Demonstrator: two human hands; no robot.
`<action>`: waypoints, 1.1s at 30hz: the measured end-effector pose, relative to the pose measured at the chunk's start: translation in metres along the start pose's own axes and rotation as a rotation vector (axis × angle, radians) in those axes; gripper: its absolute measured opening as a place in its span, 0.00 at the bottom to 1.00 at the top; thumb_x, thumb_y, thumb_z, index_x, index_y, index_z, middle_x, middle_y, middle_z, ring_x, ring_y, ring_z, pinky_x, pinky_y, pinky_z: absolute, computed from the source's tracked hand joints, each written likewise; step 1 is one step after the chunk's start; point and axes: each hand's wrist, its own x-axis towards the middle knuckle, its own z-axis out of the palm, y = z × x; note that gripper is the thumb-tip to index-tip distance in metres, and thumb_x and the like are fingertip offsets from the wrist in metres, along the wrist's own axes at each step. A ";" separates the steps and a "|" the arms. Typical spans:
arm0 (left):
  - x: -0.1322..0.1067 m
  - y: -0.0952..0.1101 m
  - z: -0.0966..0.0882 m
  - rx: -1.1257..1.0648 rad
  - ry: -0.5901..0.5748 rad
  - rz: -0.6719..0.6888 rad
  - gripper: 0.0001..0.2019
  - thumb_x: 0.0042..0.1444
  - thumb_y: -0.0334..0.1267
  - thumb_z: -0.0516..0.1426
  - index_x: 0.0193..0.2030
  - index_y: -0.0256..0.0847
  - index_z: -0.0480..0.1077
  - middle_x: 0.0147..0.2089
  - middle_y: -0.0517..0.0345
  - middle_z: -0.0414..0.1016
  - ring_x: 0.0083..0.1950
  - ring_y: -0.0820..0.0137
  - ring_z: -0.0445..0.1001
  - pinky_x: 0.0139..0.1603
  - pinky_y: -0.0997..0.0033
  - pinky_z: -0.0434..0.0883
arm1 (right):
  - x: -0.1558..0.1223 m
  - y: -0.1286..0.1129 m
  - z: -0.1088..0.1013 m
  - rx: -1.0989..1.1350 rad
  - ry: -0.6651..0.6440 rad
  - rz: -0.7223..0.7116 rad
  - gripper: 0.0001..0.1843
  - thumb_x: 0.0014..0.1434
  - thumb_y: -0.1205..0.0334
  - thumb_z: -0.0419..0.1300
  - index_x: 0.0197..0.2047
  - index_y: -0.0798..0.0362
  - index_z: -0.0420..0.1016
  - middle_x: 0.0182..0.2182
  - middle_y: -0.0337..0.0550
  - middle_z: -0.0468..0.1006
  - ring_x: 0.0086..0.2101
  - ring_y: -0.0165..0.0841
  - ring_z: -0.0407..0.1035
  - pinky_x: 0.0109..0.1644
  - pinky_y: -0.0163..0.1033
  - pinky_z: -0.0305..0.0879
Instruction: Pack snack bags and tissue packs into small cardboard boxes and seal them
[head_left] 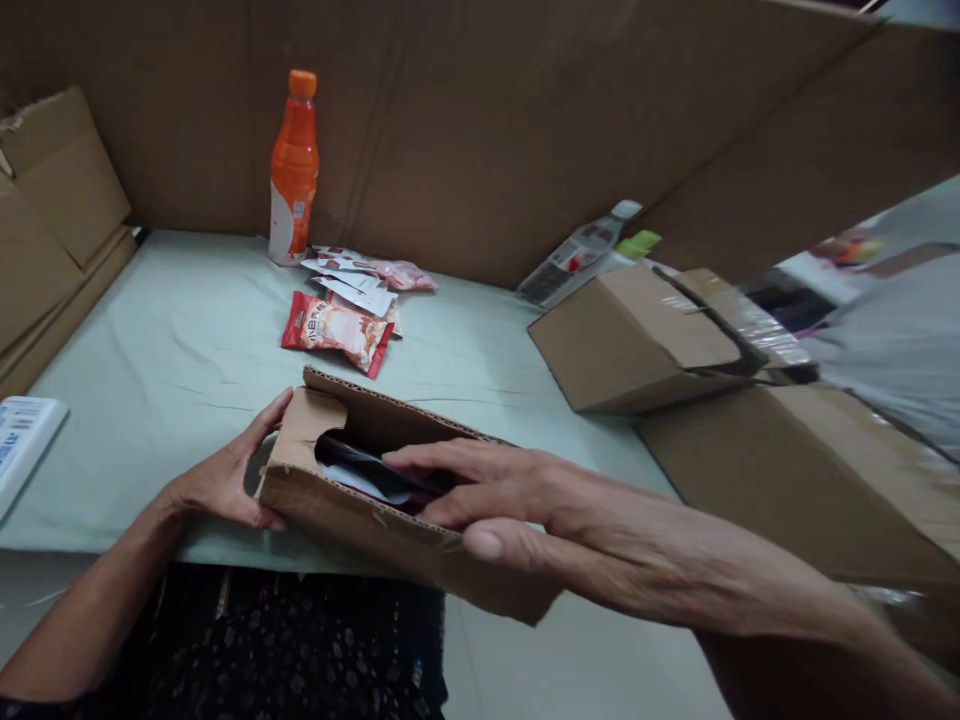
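My left hand should steady the cardboard box it clasps; whether my right hand grips inside, I cannot tell.

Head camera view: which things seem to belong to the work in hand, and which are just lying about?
Work in hand:
- open cardboard box, held by the left hand
- flat contents, partly hidden, beside the right hand

Apparently lying about, untouched:
- orange bottle
- red snack packet
- white sachets
- clear bottle
- taped boxes
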 end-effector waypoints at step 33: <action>-0.010 0.003 0.002 0.072 0.013 0.046 0.62 0.48 0.57 0.71 0.81 0.49 0.39 0.82 0.47 0.44 0.79 0.37 0.48 0.78 0.36 0.49 | 0.025 0.025 0.026 -0.333 -0.067 0.089 0.21 0.65 0.61 0.62 0.60 0.52 0.76 0.49 0.51 0.83 0.46 0.42 0.78 0.50 0.43 0.73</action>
